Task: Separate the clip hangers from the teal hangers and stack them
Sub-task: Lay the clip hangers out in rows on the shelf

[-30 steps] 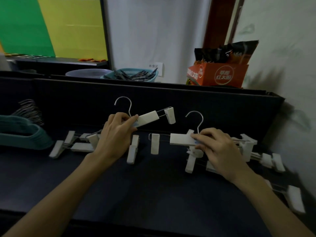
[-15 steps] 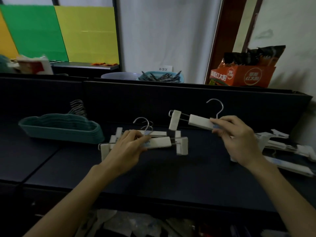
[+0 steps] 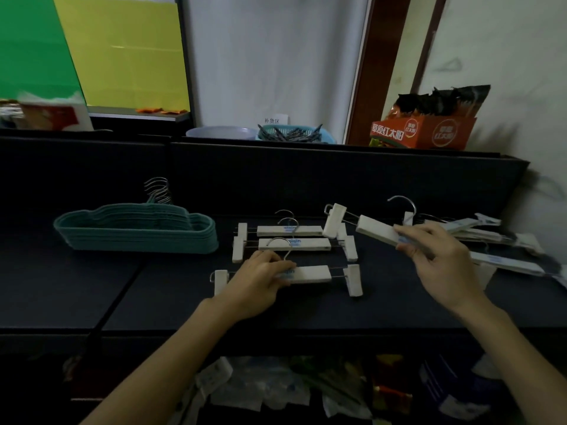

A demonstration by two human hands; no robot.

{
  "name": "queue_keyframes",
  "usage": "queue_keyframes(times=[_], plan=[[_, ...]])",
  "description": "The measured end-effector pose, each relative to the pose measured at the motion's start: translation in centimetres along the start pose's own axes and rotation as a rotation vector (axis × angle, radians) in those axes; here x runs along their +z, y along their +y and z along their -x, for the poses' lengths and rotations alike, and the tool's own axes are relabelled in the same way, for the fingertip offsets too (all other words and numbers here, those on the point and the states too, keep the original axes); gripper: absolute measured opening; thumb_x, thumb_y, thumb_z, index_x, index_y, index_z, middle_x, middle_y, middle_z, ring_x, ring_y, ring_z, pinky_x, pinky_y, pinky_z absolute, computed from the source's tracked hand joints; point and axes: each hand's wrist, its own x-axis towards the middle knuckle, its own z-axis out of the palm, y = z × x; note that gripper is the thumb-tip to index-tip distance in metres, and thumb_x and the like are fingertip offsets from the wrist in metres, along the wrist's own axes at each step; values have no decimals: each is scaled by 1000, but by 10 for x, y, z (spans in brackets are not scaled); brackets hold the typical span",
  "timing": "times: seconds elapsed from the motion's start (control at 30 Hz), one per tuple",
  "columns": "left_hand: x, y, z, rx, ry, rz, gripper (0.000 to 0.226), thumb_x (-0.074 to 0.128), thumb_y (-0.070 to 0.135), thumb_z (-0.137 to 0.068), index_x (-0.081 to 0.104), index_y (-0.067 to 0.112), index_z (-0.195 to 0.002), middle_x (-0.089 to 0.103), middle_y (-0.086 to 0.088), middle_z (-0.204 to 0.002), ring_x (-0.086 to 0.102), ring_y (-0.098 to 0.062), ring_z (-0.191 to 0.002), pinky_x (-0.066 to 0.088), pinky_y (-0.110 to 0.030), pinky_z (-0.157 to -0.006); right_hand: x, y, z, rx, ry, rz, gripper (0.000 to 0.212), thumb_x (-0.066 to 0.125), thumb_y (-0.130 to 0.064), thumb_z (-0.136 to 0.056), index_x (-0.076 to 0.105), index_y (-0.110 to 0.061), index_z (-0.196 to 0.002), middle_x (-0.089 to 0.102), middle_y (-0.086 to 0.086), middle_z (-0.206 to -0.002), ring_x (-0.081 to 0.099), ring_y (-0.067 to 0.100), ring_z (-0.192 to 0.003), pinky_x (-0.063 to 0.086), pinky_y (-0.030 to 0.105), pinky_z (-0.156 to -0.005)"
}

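While my left hand rested on the dark bench, its fingers were curled over the white bar of the nearest clip hanger, pinning it flat. Two more clip hangers lay just behind it, one against the other, hooks pointing to the back wall of the bench. My right hand pinched a fourth clip hanger by the right end of its bar and held it tilted above the surface, left clip highest, over the right ends of the two lying hangers. Teal hangers sat stacked at the left, well apart from my left hand, with bare bench between. Unsorted clip hangers crowded the right end, close under my right wrist. Front edge of the bench ran near both forearms; a strip of open surface lay between that edge and the nearest hanger.
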Motion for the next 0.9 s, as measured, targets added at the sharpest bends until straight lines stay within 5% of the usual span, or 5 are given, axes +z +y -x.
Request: queue_keyframes(times=[0.27, 0.47, 0.9], plan=[[12, -7, -18, -35, -42, 59, 42, 56, 22, -92, 49, 24, -134, 46, 2, -120, 39, -14, -116, 34, -26, -101, -9, 4, 0, 13, 13, 19, 35, 68, -1, -80, 66, -9, -114, 57, 1, -101, 49, 4, -89, 38, 2, -80], [15, -10, -30, -63, -80, 60, 43, 54, 25, -93, 47, 29, -134, 43, 4, -122, 37, -12, -117, 34, -29, -103, -9, 15, -4, 7, -26, 18, 37, 68, -1, -80, 65, -11, -115, 58, 1, -102, 56, 15, -90, 42, 15, -76], [20, -15, -47, -48, -79, 54, 41, 56, 27, -92, 49, 30, -132, 44, 6, -121, 37, -11, -115, 35, -29, -102, 0, 32, -14, 9, -81, -26, 35, 66, -4, -82, 65, -14, -116, 58, -2, -102, 55, 9, -90, 42, 8, -75]])
